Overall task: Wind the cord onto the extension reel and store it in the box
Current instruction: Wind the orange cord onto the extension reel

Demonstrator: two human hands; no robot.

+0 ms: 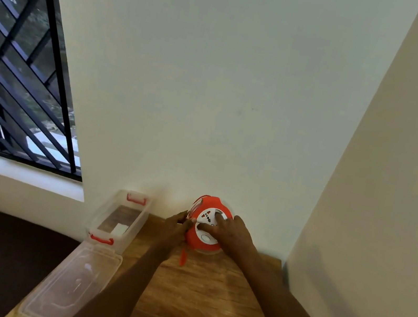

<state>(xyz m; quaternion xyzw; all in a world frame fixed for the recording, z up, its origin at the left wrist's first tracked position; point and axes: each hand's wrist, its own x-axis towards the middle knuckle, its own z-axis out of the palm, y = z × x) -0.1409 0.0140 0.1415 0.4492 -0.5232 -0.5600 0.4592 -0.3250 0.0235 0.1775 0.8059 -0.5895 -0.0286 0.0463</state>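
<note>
At the far edge of the bench, close to the wall, the right hand point(231, 232) lies spread over the white face of the reel point(206, 225), with one finger point(217, 218) pressed into the recess of the face, as though to turn it. The left hand point(177, 222) is closed on the reel's left rim, steadying the orange body, which is tipped up toward the camera. Whether its fingers also pinch the cord there I cannot tell, since the spot is small and shadowed. A short orange tail, probably the plug end of the cord point(182, 258), hangs below the reel onto the wood, so the winding looks nearly finished.

To do this step well, I would keep the left hand firm on the rim so the body does not spin with the face, and turn with the right finger in even circles. Letting the tail feed straight into the groove should stop it from bunching or jumping the rim.

Just beside the reel, at the bench's left edge, the clear box point(121, 215) stands open with its red latches undone and a small white thing on its floor. Its lid point(73, 282) lies flat nearer the person, along the same edge.
</note>
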